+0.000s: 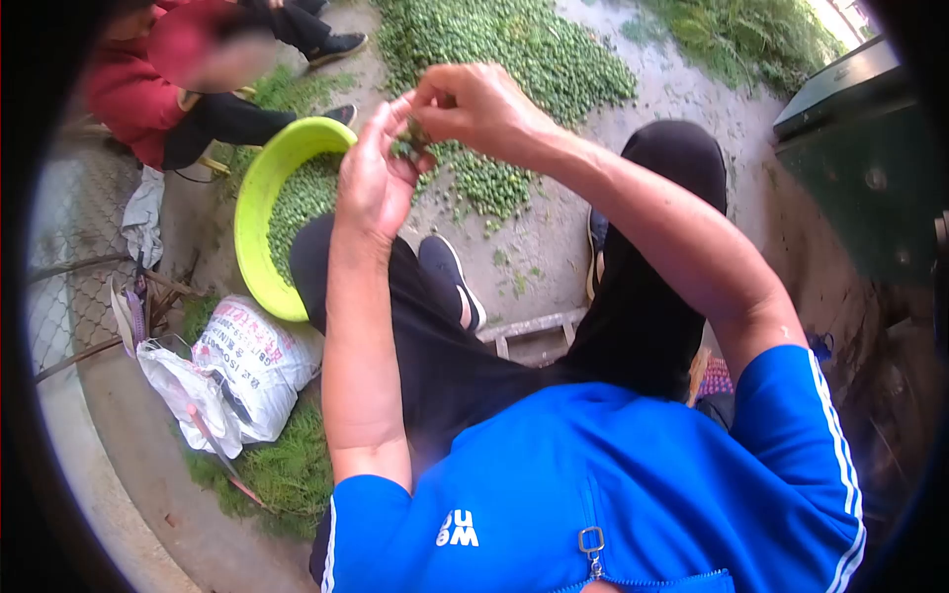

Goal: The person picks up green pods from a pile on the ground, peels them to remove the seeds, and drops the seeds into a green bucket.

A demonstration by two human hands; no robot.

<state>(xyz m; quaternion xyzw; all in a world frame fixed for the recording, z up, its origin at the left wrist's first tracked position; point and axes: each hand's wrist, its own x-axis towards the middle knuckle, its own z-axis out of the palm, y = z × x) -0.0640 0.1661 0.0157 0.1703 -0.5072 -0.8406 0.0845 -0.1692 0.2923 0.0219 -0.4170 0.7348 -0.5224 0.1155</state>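
The left hand [381,183] is half curled, with small green bits [403,149] apparently held between thumb and fingers; by the right hand [476,111], fingertips are brought close in a pinch (whether on anything cannot be told). Picking over seems to be in hand; a fine pull, then release, would be called for. More green pieces are held in the yellow-green basin [251,232] beside the left knee and heaped [504,59] on the floor [547,247] ahead.

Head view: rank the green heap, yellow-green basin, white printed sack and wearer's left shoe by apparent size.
1. Green heap
2. Yellow-green basin and white printed sack: too close to rank
3. Wearer's left shoe
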